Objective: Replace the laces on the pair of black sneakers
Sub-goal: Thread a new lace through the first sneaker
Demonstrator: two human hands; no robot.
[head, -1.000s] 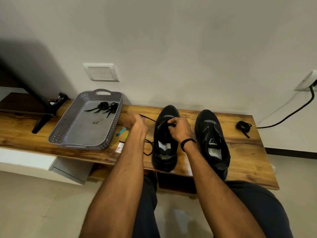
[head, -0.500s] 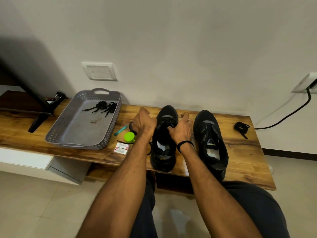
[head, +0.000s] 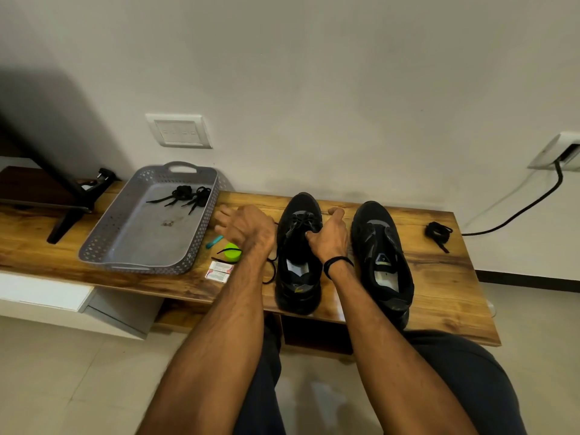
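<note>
Lacing is under way on the sneaker (head: 296, 255) between the hands. The right hand (head: 329, 237) grips its upper; the left hand (head: 244, 227) hovers spread and empty. Next, probably: pinch the loose lace (head: 275, 271) under the left wrist and thread it.

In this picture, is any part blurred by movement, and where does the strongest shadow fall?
Head view: the left hand is smeared by motion blur, and its spread fingers look soft. Head view: the right hand and the sneaker it grips are sharp. Head view: a broad dark shadow lies on the wall at the upper left.
</note>
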